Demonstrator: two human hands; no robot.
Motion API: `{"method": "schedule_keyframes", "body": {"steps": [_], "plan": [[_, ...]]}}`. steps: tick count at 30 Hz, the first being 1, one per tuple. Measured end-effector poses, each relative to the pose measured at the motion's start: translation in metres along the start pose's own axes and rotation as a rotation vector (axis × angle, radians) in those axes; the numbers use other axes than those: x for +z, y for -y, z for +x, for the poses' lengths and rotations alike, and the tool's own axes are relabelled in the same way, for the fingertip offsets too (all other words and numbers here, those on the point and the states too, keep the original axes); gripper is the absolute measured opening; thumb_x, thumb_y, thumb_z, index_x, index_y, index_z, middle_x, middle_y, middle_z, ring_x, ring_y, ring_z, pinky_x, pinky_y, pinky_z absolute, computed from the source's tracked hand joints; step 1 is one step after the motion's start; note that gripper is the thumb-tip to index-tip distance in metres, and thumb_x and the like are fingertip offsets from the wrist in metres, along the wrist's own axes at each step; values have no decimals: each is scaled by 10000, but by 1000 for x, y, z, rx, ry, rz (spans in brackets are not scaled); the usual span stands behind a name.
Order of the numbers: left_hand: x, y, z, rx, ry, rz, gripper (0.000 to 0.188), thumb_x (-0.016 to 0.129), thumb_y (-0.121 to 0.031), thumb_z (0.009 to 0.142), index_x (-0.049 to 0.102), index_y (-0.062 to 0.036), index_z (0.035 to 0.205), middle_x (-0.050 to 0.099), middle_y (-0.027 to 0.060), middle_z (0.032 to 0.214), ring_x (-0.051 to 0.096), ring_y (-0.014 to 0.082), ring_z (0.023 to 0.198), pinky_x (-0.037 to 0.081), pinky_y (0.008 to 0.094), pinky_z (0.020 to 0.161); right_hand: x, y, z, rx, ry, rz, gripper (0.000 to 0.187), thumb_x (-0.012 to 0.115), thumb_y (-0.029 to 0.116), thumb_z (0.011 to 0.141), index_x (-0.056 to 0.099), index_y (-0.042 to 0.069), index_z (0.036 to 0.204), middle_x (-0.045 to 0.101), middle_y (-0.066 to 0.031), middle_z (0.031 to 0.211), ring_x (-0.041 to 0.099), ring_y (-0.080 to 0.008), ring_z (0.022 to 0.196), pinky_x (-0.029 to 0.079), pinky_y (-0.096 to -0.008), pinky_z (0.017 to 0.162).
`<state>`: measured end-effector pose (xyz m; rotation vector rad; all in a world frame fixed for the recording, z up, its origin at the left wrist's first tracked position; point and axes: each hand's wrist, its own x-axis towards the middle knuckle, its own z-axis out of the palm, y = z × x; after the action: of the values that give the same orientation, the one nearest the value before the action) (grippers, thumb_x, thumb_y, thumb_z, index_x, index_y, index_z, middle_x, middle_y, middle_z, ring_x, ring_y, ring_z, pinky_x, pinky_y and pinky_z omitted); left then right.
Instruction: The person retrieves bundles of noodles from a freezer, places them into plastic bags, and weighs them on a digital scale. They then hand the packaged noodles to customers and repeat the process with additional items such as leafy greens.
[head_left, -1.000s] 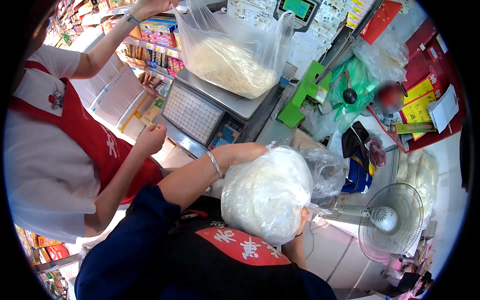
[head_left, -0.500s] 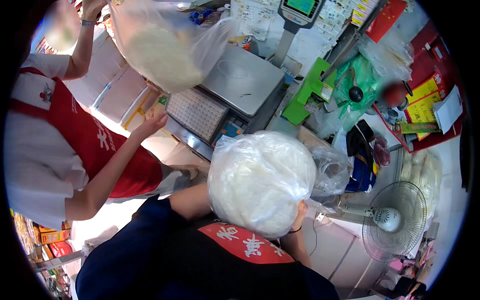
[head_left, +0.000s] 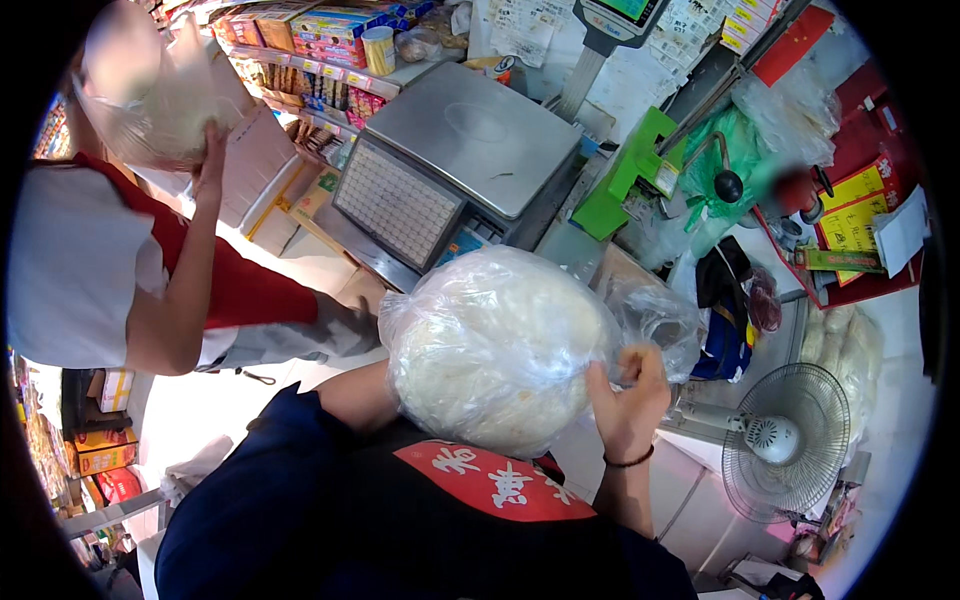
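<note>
I see the right hand (head_left: 628,400) with its grip clamped on the clear plastic bag of white dough (head_left: 495,345), held just before the grey metal scale (head_left: 470,130); the left hand is hidden beneath it, its grip untellable.

person in the dark blue top hugs a big clear bag of white noodles (head_left: 495,350) against the chest, right hand (head_left: 628,398) gripping its twisted neck, left hand hidden behind the bag. just past it sits a steel weighing scale (head_left: 470,135) with a keypad. a co-worker in a red apron holds another bag (head_left: 150,105) up high. white fan (head_left: 785,440) off to the right.
</note>
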<state>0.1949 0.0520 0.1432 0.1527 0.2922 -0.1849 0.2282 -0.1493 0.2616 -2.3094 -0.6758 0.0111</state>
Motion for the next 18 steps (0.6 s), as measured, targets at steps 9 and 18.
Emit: {"method": "schedule_keyframes", "body": {"steps": [9, 18], "plan": [[-8, -8, -11, 29, -17, 92, 369, 515, -276, 947, 517, -60, 1247, 557, 144, 1183, 567, 241, 1063, 447, 371, 964, 45, -21, 110, 4, 369, 498, 135, 617, 126, 867, 621, -3, 828, 592, 13, 711, 544, -58, 696, 444, -226, 624], [-9, -18, -10, 103, -42, 320, 358, 492, -280, 957, 501, -80, 1254, 536, 126, 1197, 544, 234, 1089, 428, 377, 981, 180, -7, 159, -311, 1017, 253, 243, 619, 246, 882, 668, 18, 813, 657, -3, 749, 586, -89, 695, 463, -277, 625]]}}
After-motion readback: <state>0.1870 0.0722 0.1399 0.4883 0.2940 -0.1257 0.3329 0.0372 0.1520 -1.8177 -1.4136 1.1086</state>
